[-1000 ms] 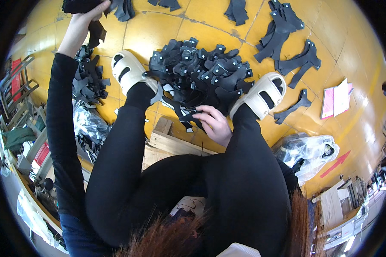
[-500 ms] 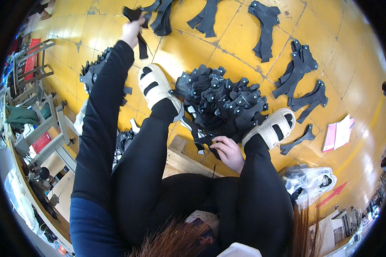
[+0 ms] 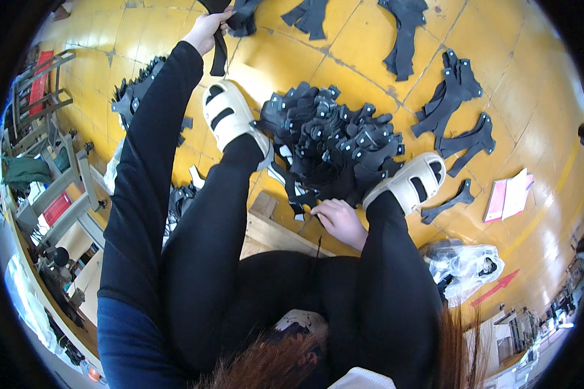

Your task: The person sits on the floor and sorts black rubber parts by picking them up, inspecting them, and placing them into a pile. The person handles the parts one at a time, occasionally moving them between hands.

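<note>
Far out at the upper left, my left hand (image 3: 207, 32) is closed on a flat black Y-shaped piece (image 3: 220, 56), its strip hanging down below the fingers. Another black piece (image 3: 244, 17) lies right beside that hand. Between my feet sits a large heap of the same black pieces (image 3: 331, 139), many bearing a small white tag. At the heap's near edge, my right hand (image 3: 341, 221) has its fingers curled together, the tips by a dark strip (image 3: 298, 198). Whatever those fingertips pinch is too small to make out.
Cream sandals (image 3: 230, 117) flank the heap. More black pieces lie in small groups (image 3: 449, 97) across the yellow tiled floor, with another pile (image 3: 136, 91) at left. Pink and white papers (image 3: 507, 196) and a clear plastic bag (image 3: 464, 266) are at right. Grey metal frames (image 3: 68, 188) stand left.
My left hand has shifted slightly upward, toward the black pieces at the top, still holding its piece. The right hand has edged slightly left. The whole view has shifted a little.
</note>
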Available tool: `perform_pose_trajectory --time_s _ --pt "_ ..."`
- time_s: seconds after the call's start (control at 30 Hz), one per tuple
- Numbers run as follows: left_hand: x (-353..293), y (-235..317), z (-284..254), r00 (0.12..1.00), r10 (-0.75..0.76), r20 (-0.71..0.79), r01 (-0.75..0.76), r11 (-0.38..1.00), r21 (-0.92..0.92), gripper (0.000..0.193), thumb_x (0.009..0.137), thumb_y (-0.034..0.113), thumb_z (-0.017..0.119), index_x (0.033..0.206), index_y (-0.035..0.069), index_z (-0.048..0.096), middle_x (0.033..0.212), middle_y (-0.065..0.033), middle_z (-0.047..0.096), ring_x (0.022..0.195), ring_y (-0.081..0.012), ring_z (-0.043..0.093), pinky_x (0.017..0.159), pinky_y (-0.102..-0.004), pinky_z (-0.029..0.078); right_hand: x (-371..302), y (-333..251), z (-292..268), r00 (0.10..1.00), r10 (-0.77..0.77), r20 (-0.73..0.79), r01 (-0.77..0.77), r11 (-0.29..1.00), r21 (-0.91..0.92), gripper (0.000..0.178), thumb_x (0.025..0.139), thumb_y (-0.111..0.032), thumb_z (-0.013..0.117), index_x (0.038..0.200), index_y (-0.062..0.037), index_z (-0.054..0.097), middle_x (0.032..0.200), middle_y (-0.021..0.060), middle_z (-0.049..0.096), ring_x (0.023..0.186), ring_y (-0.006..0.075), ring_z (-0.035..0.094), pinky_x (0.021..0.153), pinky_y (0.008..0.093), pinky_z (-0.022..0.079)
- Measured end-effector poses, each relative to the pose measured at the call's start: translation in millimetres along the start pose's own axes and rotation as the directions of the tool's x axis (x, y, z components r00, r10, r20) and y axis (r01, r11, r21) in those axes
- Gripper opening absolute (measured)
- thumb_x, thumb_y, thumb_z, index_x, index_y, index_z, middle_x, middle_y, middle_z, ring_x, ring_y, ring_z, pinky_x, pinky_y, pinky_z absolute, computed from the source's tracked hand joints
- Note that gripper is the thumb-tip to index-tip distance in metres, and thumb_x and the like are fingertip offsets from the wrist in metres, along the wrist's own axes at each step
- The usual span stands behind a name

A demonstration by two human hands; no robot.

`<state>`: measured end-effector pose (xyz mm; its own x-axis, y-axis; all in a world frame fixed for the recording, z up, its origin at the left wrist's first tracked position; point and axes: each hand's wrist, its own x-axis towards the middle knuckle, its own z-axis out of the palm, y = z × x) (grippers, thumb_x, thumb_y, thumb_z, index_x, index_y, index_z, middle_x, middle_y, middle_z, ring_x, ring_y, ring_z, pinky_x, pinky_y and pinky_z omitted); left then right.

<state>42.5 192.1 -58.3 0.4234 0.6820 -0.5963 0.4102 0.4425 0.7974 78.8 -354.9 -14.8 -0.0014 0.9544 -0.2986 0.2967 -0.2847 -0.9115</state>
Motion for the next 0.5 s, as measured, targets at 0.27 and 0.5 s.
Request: perform_pose_trajectory --time_s 0.27,0.5 --pt "-4 5 -15 0.998 0.058 -0.014 -0.058 0.998 0.031 0.005 0.091 0.014 0.065 0.093 0.01 0.068 0.072 0.0017 0.062 0.059 -0.008 0.052 0.055 -0.0228 0.041 -13 18 16 0.978 -0.002 0.207 0.003 1.0 -0.005 0.018 0.087 -0.01 0.062 0.103 -0.0056 0.067 0.112 0.013 0.066 0.098 0.0313 0.065 0.087 0.0428 0.053" --pt "-41 37 22 0.975 0.213 0.067 -0.222 0.955 0.198 0.017 0.093 0.021 0.064 0.106 0.009 0.067 0.087 -0.002 0.064 0.075 -0.0097 0.054 0.069 -0.0231 0.041 -17 21 36 0.909 0.077 0.409 0.038 0.963 -0.266 0.052 0.079 0.005 0.058 0.129 -0.0092 0.063 0.166 0.0087 0.007 0.094 0.0333 0.065 0.081 0.0424 0.055"
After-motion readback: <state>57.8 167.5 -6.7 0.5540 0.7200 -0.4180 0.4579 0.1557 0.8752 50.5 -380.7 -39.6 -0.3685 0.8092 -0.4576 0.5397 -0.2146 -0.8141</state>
